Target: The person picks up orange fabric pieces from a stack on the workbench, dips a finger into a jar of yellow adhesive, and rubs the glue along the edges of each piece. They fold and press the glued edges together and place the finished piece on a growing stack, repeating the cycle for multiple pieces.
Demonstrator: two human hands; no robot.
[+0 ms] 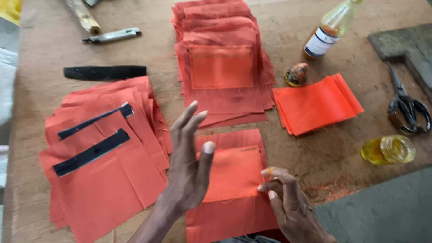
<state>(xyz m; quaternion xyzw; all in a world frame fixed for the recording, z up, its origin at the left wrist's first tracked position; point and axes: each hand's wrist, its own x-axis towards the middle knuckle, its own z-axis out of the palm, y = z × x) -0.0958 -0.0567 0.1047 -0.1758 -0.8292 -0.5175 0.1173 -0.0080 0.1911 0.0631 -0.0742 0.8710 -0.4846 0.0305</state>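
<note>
Right hand (pixel 288 204) fingertips pinching the small orange patch (pixel 234 173) on our red cloth piece (pixel 229 216) at table's (pixel 324 153) near edge; left hand (pixel 189 166) lifted w/ fingers spread, holding nothing. White-labelled bottle (pixel 327 31) lies far right.

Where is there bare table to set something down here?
Bare wood lies between the black strip and the back fabric stack, and right of the small orange pile toward the scissors. It is crowded near the hands, left and right.

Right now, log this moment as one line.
left hand: open, raised above orange patch | right hand: fingertips on patch edge | patch on red cloth piece | stacks: left, top, right
</note>
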